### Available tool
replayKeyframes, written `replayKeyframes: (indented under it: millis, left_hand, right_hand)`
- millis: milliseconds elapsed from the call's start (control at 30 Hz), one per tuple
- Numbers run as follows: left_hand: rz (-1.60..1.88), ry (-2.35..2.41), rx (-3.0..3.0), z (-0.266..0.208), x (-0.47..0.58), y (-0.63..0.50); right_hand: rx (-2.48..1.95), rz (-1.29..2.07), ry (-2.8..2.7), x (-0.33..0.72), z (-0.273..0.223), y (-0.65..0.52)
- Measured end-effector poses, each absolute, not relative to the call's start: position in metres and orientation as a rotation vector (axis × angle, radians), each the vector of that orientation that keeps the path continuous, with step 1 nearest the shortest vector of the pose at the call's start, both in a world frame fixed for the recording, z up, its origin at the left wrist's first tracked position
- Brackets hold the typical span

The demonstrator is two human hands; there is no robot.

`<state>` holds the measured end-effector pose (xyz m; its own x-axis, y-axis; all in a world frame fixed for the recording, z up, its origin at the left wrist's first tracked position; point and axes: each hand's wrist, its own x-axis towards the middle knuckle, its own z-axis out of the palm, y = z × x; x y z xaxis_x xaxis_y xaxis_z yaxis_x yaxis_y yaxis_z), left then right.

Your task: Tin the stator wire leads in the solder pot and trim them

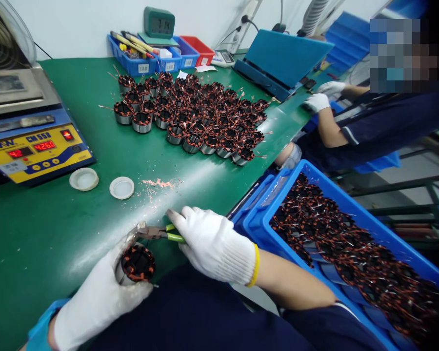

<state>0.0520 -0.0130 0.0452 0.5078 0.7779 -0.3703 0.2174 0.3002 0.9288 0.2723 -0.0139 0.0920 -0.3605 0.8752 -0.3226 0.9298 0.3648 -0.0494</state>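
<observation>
In a white glove, my left hand [102, 292] is wrapped round a copper-wound motor stator [138, 264] at the table's near edge. The stator's open top faces up, showing black slots and copper coils inside a silver ring. My right hand [214, 241], in a white glove with a yellow cuff, grips cutting pliers [159, 233] by their green handles. The jaws reach the left fingertips at the stator's far rim; whether a wire lies between them I cannot tell. Pink-copper wire clippings [159, 184] are scattered on the green table [106, 229] beyond.
Many stators [190, 112] stand grouped on the table. A blue crate [258, 219] full of stators is at my right. Two white lids [84, 179] lie near a yellow-fronted heating unit [40, 151]. Small bins [131, 61] and a clock [159, 23] line the wall. A co-worker [384, 122] sits at right.
</observation>
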Motion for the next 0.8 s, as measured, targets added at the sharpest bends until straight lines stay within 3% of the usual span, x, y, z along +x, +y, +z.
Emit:
replayKeyframes:
  millis: [800]
  left_hand:
    - [0.462,1.098,1.297,0.0439,0.053,-0.0151]
  right_hand:
    - [1.574,-0.485,2.472,0.2799,0.0862,-0.02]
